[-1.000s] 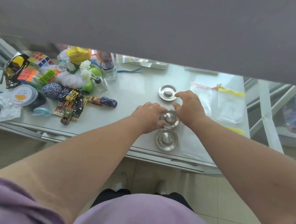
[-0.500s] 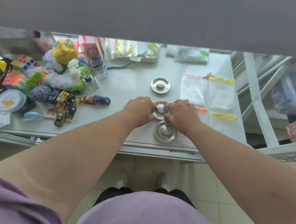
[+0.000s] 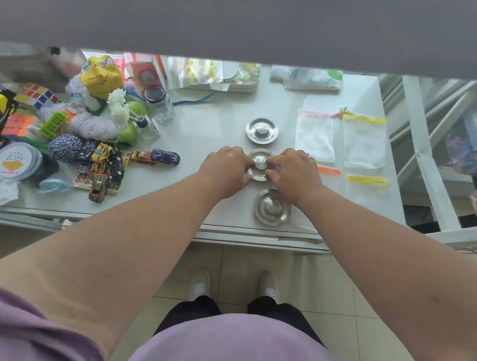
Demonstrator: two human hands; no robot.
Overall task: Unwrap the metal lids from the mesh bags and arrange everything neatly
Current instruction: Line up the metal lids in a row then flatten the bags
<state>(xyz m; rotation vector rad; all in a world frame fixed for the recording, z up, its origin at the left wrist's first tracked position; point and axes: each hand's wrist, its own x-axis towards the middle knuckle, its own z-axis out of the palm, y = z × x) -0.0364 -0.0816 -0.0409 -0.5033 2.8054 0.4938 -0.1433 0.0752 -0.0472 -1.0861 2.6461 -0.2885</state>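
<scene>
Fingers of the left hand [image 3: 227, 168] and right hand [image 3: 292, 172] are pinching the middle lid [image 3: 259, 165] from both sides; a second ago the right was reaching farther, so now both are squaring it into line; three lids are sitting knob-up, round, their row running far lid [image 3: 262, 130] to near lid [image 3: 272, 207]; flat mesh bags [image 3: 315, 134] are lying right.

Lids [image 3: 262, 130] left of bags [image 3: 314, 137] (table [image 3: 206, 139])
</scene>
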